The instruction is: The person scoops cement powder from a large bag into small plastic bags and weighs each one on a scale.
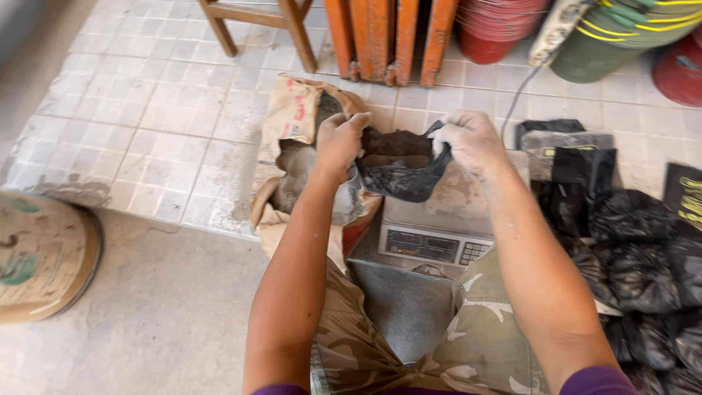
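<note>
Camouflage-clad knees frame a dusty weighing job.
Both hands pinch the mouth of a small black plastic bag above the digital scale: left hand and right hand closed on its rim. Soft, limp film, likely heavy with powder from the paper sack; best gripped at the rim.

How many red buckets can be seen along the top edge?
2 show: one red bucket at top centre-right beside the orange slatted frame, another at the far right edge, cut off by the frame. More may sit out of view.
</note>
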